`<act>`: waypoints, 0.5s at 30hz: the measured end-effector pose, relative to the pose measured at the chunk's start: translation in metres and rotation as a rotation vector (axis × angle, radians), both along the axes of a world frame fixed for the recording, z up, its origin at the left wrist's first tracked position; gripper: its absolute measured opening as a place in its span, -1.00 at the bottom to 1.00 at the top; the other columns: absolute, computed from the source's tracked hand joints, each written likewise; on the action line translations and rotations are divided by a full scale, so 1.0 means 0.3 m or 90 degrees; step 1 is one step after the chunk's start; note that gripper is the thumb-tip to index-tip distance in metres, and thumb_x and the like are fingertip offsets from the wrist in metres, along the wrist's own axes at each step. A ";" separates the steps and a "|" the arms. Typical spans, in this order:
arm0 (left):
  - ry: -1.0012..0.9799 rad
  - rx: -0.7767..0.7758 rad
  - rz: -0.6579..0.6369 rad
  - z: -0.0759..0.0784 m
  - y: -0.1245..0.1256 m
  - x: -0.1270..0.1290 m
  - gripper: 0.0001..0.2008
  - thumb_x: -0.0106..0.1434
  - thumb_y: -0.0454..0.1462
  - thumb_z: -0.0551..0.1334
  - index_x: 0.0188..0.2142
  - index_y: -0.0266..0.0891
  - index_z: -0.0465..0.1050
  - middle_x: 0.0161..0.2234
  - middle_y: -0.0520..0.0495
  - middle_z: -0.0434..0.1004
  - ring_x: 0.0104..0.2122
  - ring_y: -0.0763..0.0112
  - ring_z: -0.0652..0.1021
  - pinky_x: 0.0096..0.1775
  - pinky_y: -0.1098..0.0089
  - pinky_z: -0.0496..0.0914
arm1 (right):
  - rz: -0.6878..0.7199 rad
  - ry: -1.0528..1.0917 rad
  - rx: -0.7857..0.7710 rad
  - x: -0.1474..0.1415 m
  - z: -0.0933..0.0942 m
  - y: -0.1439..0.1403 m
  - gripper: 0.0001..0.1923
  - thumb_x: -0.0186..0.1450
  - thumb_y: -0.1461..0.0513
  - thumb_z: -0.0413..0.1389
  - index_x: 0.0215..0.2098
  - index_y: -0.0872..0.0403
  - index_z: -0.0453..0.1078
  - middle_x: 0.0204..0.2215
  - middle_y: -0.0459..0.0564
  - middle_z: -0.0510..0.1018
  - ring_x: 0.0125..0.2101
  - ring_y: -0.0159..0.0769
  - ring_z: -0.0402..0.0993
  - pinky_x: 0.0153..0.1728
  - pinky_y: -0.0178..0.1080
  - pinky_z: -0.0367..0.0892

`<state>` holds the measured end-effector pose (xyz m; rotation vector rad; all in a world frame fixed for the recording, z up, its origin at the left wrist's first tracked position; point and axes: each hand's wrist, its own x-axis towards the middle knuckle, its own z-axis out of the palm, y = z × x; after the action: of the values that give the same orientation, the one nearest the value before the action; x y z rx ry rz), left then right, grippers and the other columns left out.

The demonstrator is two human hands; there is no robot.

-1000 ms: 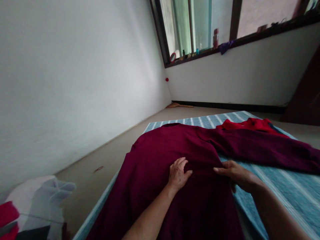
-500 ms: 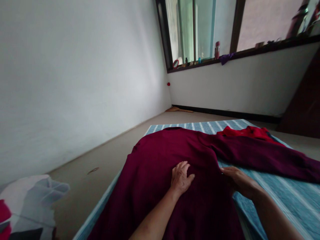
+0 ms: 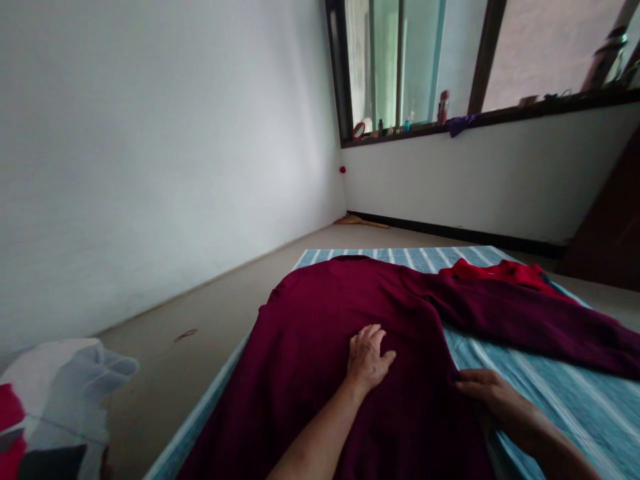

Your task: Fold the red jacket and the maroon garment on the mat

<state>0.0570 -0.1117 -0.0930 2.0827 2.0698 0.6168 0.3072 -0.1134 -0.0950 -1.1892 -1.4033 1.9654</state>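
Note:
A maroon long-sleeved top point(image 3: 320, 347) lies spread over a blue striped sheet point(image 3: 555, 393), its collar at the far end and one sleeve stretched out to the right. My left hand point(image 3: 369, 359) rests on the middle of its body, fingers open and thumb apart. At the right side edge of the top, my right hand point(image 3: 487, 393) is closed on the cloth, pinching it between thumb and fingers; the thumb is mostly hidden beneath.
Red folded clothing point(image 3: 505, 272) lies behind the sleeve. A whitish plastic bag point(image 3: 75, 393) with red and dark items stands at lower left. White walls point(image 3: 175, 133) enclose the corner, and a broom point(image 3: 357, 220) lies on the floor. Bottles point(image 3: 443, 108) stand on the windowsill.
My right hand has moved down along the top's side edge, toward me. The left hand stays on the cloth, and the whole view has shifted slightly.

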 end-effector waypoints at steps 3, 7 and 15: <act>0.005 -0.005 0.003 0.000 0.002 0.001 -0.56 0.18 -0.15 0.23 0.04 -0.20 0.35 0.16 -0.09 0.29 0.15 0.21 0.26 0.14 0.18 0.15 | -0.035 0.022 0.003 0.015 0.011 0.001 -0.68 0.06 0.01 0.16 -0.47 0.11 0.33 -0.67 -0.15 0.36 -0.70 -0.49 0.21 -0.68 -0.41 0.07; 0.020 -0.008 0.004 0.001 0.007 0.001 -0.58 0.20 -0.14 0.20 0.04 -0.18 0.35 0.15 -0.08 0.29 0.15 0.22 0.25 0.13 0.18 0.15 | -0.060 -0.032 0.028 0.040 0.021 0.005 -0.67 0.05 0.00 0.16 -0.53 0.10 0.27 -0.74 -0.20 0.27 -0.75 -0.52 0.14 -0.72 -0.41 0.03; 0.093 -0.052 -0.034 0.018 -0.008 0.011 -0.44 0.26 -0.06 0.07 0.20 -0.23 0.15 0.24 -0.14 0.13 0.22 0.14 0.13 0.17 0.09 0.06 | -0.029 -0.111 0.061 0.046 0.008 0.010 -0.68 0.02 -0.01 0.11 -0.54 0.08 0.25 -0.76 -0.16 0.33 -0.78 -0.45 0.25 -0.76 -0.41 0.09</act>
<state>0.0601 -0.1140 -0.0878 2.1891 2.0670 0.3750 0.3209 -0.1105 -0.0926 -1.3620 -1.5232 1.7786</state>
